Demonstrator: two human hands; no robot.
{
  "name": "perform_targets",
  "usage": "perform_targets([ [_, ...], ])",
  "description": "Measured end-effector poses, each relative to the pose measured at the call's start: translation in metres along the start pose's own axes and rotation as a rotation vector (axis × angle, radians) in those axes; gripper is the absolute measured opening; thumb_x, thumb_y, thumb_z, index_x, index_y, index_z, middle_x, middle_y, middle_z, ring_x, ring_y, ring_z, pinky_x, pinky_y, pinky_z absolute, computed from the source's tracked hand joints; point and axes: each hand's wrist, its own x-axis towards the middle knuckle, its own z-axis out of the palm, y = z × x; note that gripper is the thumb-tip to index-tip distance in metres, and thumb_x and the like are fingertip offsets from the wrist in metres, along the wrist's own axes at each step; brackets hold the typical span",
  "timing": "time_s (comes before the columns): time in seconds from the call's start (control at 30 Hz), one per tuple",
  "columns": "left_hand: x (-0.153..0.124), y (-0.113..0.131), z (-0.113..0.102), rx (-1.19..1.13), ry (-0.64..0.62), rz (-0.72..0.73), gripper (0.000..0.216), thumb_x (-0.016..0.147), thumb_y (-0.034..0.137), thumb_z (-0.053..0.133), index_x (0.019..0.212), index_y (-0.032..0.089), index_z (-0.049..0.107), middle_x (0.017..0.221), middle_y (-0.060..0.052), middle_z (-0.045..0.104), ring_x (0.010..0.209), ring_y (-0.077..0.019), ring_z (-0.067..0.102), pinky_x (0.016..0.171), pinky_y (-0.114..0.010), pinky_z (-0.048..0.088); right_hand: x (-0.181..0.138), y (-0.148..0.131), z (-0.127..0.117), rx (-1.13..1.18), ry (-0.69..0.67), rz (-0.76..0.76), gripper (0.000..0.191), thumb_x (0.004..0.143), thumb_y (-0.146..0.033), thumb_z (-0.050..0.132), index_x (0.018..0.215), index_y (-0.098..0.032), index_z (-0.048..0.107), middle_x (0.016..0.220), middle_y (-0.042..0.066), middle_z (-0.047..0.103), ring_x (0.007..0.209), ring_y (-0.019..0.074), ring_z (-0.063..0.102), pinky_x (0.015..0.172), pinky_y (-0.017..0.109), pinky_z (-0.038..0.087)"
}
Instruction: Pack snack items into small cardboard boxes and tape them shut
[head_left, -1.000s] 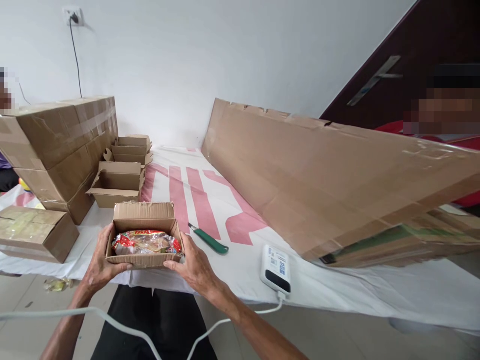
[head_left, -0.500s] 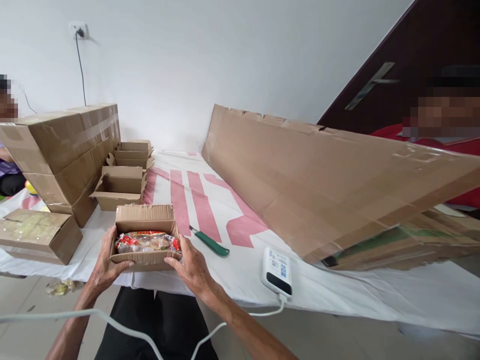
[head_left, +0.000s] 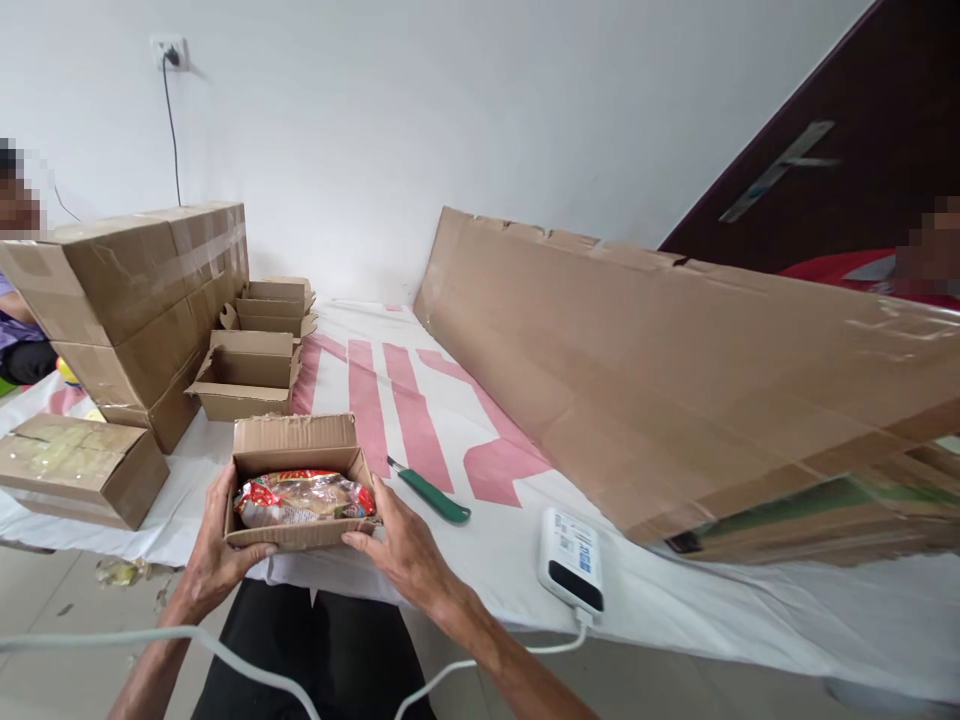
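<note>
Between my two hands is a small open cardboard box at the near edge of the table, its back flap standing up. Inside it lies a clear plastic packet with red printing; what the packet contains I cannot make out. My left hand grips the box's left side, thumb along the front wall. On the right side my right hand holds it the same way, thumb at the front rim. A green-handled utility knife rests on the cloth just right of the box.
Open cardboard boxes stand behind, beside a tall stack of taped cartons. A closed box lies at left. A large cardboard sheet leans at right. A white device with a cable sits near the front edge. People sit at both sides.
The box's front is tipped a little lower, so more of the packet shows. My hands keep their hold. The whole view has shifted slightly.
</note>
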Motion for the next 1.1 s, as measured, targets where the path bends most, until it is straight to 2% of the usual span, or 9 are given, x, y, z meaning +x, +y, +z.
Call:
perform_targets([
  [0.1,0.008,-0.003,-0.002,-0.015,-0.006,-0.012,0.120,0.077,0.067,0.089,0.173,0.028,0.028,0.172,-0.020,0.037,0.161,-0.0491,0.034,0.131,-0.068,0.031,0.014,-0.010,-0.017,-0.068,0.009,-0.042,0.097,0.083,-0.034,0.088,0.167,-0.021,0.041,0.163,0.020,0.057,0.150,0.0391,0.055,0.121,0.059,0.052],
  [0.17,0.011,-0.004,-0.003,-0.030,-0.013,-0.020,0.122,0.075,0.069,0.090,0.173,0.028,0.028,0.171,-0.020,0.037,0.160,-0.0487,0.035,0.132,-0.067,0.030,0.025,-0.025,-0.032,-0.105,0.019,-0.134,0.089,0.085,-0.034,0.087,0.164,-0.022,0.047,0.166,0.018,0.053,0.154,0.0377,0.050,0.126,0.059,0.047],
  [0.27,0.013,-0.002,-0.004,-0.046,-0.015,-0.037,0.126,0.072,0.072,0.091,0.173,0.028,0.029,0.170,-0.020,0.038,0.160,-0.0483,0.035,0.133,-0.067,0.028,0.045,-0.053,-0.052,-0.146,-0.092,-0.290,0.052,0.094,-0.029,0.078,0.144,-0.021,0.067,0.150,0.015,0.067,0.143,0.0327,0.059,0.122,0.053,0.048],
  [0.4,0.013,0.005,-0.005,-0.054,-0.020,-0.042,0.128,0.070,0.072,0.092,0.172,0.026,0.030,0.171,-0.021,0.037,0.161,-0.0479,0.033,0.133,-0.066,0.028,0.071,-0.078,-0.062,-0.224,-0.331,-0.266,0.014,0.099,-0.022,0.069,0.109,-0.022,0.079,0.109,0.007,0.080,0.105,0.0249,0.073,0.094,0.039,0.056],
  [0.5,0.013,0.009,-0.009,-0.057,-0.049,-0.041,0.124,0.073,0.072,0.090,0.171,0.024,0.031,0.172,-0.021,0.036,0.162,-0.0469,0.033,0.134,-0.065,0.028,0.086,-0.081,-0.059,-0.256,-0.462,-0.219,0.011,0.099,-0.027,0.071,0.101,-0.023,0.081,0.103,0.004,0.080,0.100,0.0242,0.074,0.087,0.034,0.052],
  [0.67,0.015,0.007,-0.017,-0.033,-0.085,-0.035,0.122,0.073,0.068,0.092,0.171,0.024,0.033,0.172,-0.020,0.037,0.162,-0.0461,0.034,0.133,-0.065,0.029,0.097,-0.074,-0.055,-0.244,-0.572,-0.217,0.012,0.097,-0.033,0.076,0.100,-0.023,0.081,0.108,0.004,0.080,0.104,0.0255,0.072,0.087,0.033,0.046],
  [0.8,0.020,0.003,-0.018,-0.032,-0.111,-0.030,0.121,0.073,0.064,0.093,0.171,0.024,0.033,0.172,-0.021,0.038,0.160,-0.0469,0.036,0.132,-0.067,0.030,0.095,-0.068,-0.049,-0.210,-0.535,-0.292,0.012,0.103,-0.028,0.069,0.097,-0.021,0.077,0.106,0.006,0.077,0.102,0.0231,0.069,0.088,0.033,0.045],
  [0.97,0.024,0.002,-0.017,-0.021,-0.099,-0.006,0.117,0.072,0.063,0.093,0.168,0.023,0.038,0.169,-0.021,0.042,0.157,-0.0462,0.041,0.131,-0.065,0.034,0.090,-0.058,-0.031,-0.179,-0.343,-0.285,0.013,0.103,-0.014,0.062,0.093,-0.020,0.069,0.099,0.005,0.074,0.097,0.0210,0.066,0.089,0.033,0.046],
  [1.1,0.024,0.001,-0.016,-0.024,-0.086,0.019,0.113,0.073,0.061,0.093,0.165,0.022,0.042,0.166,-0.020,0.045,0.155,-0.0442,0.045,0.129,-0.062,0.038,0.090,-0.050,-0.023,-0.143,-0.332,-0.353,0.007,0.099,-0.015,0.070,0.097,-0.021,0.069,0.101,0.004,0.072,0.098,0.0210,0.065,0.089,0.034,0.047],
])
